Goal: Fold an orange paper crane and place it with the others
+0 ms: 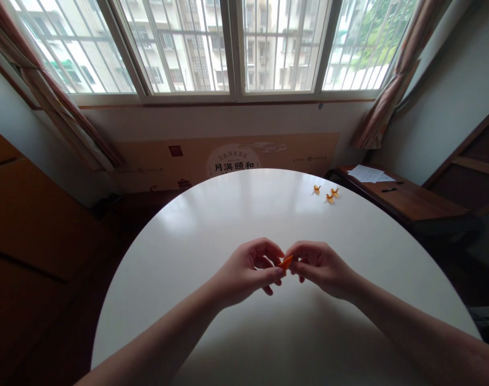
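Observation:
A small piece of folded orange paper [286,262] is held up above the white table, pinched between both my hands. My left hand [254,268] grips its left side with thumb and fingertips. On the other side, the thumb and index finger of my right hand [320,265] close on its right end. My fingertips hide part of the paper. Toward the table's far right edge stand three small orange folded paper birds, one paper bird [317,189] a little to the left of the other two [332,196].
The round white table [180,300] fills the middle. To its right is a brown wooden side table [421,201] with white paper sheets [369,174] on it. A printed tan panel [196,155] stands against the wall below the barred window, between tied curtains [51,96].

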`<control>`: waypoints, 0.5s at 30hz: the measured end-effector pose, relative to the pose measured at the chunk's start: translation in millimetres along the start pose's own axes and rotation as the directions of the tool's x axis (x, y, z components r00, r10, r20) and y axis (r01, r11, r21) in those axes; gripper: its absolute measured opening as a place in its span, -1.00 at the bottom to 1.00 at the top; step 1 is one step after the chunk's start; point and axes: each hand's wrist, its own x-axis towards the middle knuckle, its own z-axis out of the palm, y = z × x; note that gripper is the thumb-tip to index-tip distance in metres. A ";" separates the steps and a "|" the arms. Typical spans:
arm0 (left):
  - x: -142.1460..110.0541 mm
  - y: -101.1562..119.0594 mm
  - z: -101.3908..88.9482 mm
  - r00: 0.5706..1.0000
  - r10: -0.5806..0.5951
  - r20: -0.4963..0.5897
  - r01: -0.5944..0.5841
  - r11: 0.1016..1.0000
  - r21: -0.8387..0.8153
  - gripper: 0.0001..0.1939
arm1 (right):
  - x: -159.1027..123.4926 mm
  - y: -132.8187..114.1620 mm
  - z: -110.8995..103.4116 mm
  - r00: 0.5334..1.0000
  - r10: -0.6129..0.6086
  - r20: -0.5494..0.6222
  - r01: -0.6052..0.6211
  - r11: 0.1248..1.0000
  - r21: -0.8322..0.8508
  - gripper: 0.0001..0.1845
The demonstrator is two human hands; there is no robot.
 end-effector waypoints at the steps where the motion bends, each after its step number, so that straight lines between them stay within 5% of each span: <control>1: 0.8 -0.6 -0.4 1.000 -0.022 0.016 0.022 0.999 -0.048 -0.71 | 0.2 0.5 0.0 1.000 0.010 0.003 -0.010 0.999 0.030 -0.84; 9: 1.4 -3.2 -2.6 0.997 -0.063 0.038 0.069 0.977 -0.202 -0.64 | 1.3 -0.6 0.3 0.998 0.050 0.042 -0.058 0.975 0.213 -0.80; 15: 0.5 0.1 0.8 0.999 -0.031 -0.039 0.027 0.995 -0.101 -0.69 | 2.4 1.2 1.0 0.996 0.077 0.052 -0.087 0.971 0.224 -0.78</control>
